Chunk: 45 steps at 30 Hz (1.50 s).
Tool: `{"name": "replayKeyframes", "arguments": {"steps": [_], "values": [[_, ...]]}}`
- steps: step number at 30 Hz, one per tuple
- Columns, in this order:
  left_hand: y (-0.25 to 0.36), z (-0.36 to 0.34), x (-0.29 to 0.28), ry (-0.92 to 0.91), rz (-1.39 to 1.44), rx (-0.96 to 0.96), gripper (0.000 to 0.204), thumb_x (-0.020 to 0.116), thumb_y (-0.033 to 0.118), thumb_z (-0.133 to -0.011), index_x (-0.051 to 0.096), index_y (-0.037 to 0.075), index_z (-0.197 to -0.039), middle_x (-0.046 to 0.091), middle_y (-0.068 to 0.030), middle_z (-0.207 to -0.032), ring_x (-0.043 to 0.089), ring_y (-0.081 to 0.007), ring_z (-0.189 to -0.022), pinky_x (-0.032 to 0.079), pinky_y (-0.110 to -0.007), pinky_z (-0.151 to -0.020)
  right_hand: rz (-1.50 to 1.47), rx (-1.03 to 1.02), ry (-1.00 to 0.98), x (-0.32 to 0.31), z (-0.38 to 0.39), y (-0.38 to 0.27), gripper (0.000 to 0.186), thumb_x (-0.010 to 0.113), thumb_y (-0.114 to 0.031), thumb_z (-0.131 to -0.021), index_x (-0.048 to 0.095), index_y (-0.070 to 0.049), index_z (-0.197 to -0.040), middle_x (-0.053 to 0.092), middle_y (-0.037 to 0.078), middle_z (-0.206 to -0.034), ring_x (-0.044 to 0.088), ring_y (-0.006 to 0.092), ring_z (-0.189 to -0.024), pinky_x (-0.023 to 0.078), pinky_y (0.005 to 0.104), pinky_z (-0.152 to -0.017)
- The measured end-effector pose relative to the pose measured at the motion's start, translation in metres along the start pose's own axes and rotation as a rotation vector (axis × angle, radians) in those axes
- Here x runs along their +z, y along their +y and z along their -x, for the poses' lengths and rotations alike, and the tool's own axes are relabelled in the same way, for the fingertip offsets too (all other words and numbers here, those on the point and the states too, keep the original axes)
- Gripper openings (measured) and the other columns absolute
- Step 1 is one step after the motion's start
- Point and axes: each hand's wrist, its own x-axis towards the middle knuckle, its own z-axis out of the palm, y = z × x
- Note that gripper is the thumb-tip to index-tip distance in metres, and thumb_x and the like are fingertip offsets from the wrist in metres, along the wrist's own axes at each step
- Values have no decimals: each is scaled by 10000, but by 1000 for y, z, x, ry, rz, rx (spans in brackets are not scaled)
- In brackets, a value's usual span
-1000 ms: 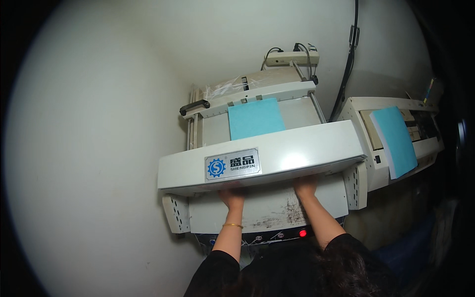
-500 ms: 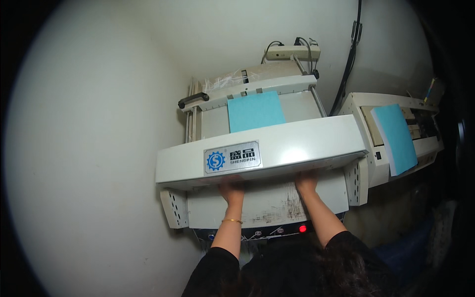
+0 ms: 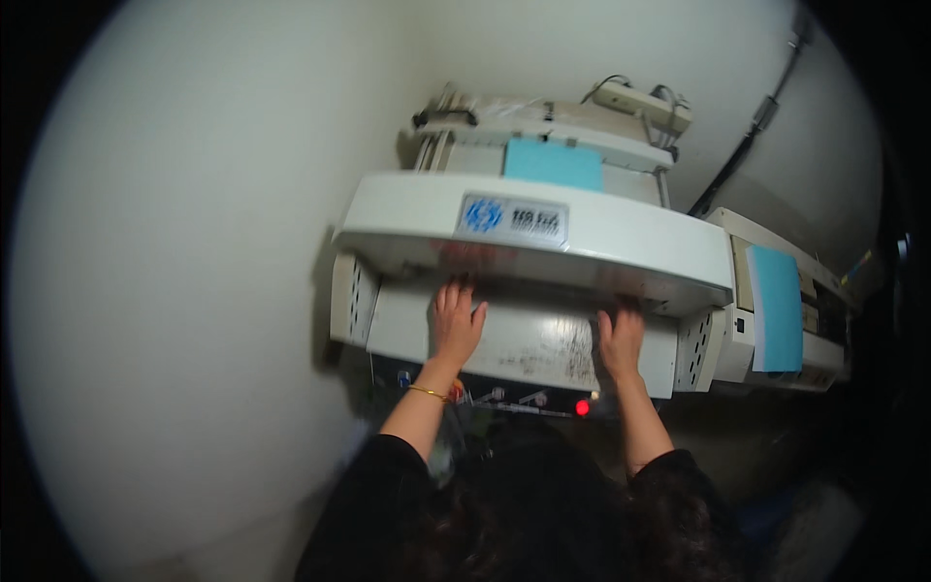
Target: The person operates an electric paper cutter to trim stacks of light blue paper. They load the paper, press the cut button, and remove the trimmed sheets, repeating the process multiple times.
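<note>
A large white machine (image 3: 640, 238), looking like a paper cutter, stands in front of me. My left hand (image 3: 456, 325) lies palm down on its front metal table (image 3: 529, 335), fingers stretched out toward the dark gap under the cover. Farther right, my right hand (image 3: 621, 339) is also open on the table, thumb apart; its fingertips are blurred in the shade. Neither hand visibly holds anything. Behind the cover, a light-blue sheet or stack (image 3: 553, 165) lies on the rear table, its near part hidden.
On the right, a blue-covered stack of paper (image 3: 776, 310) leans on a second, smaller machine (image 3: 737, 339). A red light (image 3: 582, 407) glows on the front control panel. A power strip (image 3: 640, 105) and black cable (image 3: 742, 155) are behind. A pale wall (image 3: 194, 291) rises left.
My hands have drawn back toward me from under the cover, so their fingers now show. The view has shifted; less of the blue sheet on the rear table is visible.
</note>
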Motion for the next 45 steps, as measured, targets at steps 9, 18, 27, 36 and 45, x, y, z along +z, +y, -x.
{"name": "replayKeyframes", "arguments": {"steps": [9,18,27,36,45], "values": [[-43,174,-96,-98,-136,-185,562,609,48,-789,432,-9,-1319,426,-170,-1346,384,-339,-1286,319,-430,-1067,115,379,189,-71,206,55,671,662,-280,-852,353,26,-1363,346,255,-1396,314,407,-1293,243,488,-1072],[-50,191,-100,-204,-248,-171,633,627,99,-786,387,-5,-1363,437,-182,-1329,385,-342,-1280,332,-431,-1054,-190,537,92,-45,181,104,876,791,-325,-749,316,98,-1353,403,266,-1348,427,328,-1242,328,384,-1061],[-64,184,-114,-385,-320,-92,613,639,147,-782,444,-12,-1341,607,-124,-1020,531,-282,-1006,427,-392,-874,-270,682,-10,-43,175,155,898,847,-289,-671,365,110,-1315,484,242,-1285,492,299,-1178,376,363,-1019],[-49,178,-107,-533,-407,-230,600,532,58,-770,427,-44,-1352,660,-104,-847,595,-261,-854,446,-382,-739,-304,754,-33,-37,173,164,806,847,-155,-658,398,110,-1273,530,210,-1236,533,274,-1114,407,340,-970],[-42,162,-91,-573,-326,-336,620,522,75,-775,385,-87,-1357,691,-146,-770,663,-273,-734,447,-424,-708,-93,675,-118,-42,153,177,466,779,-169,-723,572,-49,-1123,627,101,-989,610,265,-791,456,413,-542]]}}
